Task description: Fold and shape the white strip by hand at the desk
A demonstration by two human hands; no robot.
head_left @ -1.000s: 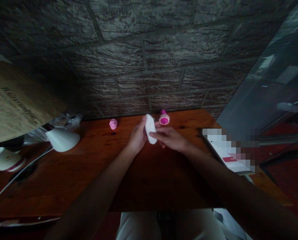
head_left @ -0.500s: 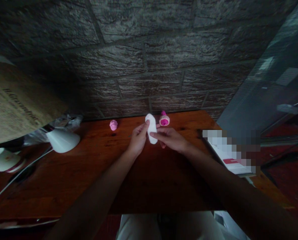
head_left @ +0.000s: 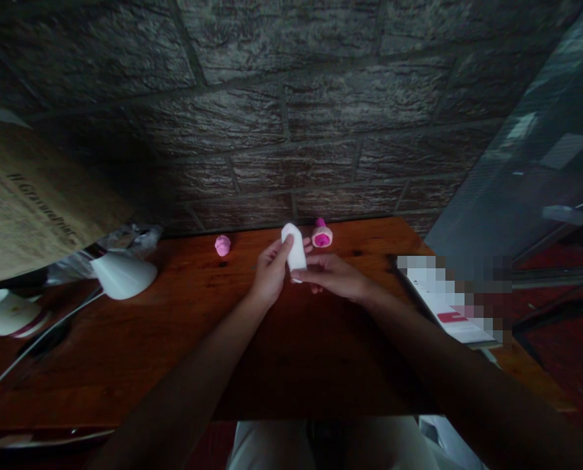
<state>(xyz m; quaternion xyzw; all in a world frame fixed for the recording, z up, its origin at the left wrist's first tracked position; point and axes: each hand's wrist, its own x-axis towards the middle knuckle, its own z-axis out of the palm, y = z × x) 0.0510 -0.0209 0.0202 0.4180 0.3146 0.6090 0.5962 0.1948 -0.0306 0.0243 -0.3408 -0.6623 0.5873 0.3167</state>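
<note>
Both my hands hold a white, flattened oblong piece of what looks like modelling clay [head_left: 294,247] above the table, its long side running away from me. My left hand [head_left: 270,267] pinches it along the left side, thumb lying on the face. At the near end, my right hand [head_left: 337,275] grips it with the thumb across the lower tip. Just beyond the right fingers lies a pink cup-shaped piece [head_left: 322,236] with a pale rim and a deeper pink inside. A crumpled light pink lump [head_left: 222,245] rests farther left on the tabletop.
The wooden table [head_left: 173,339] backs onto a dark brick wall [head_left: 252,117]. On the left are a white cone-shaped object [head_left: 123,274] with a cable, a white cup [head_left: 7,312] and a brown paper bag [head_left: 36,202]. A partly blurred white box-like object [head_left: 448,300] lies right.
My right thumb has slid down to the near end of the white piece and bends over its tip. The piece's far end has shifted slightly left. The pink pieces stay put.
</note>
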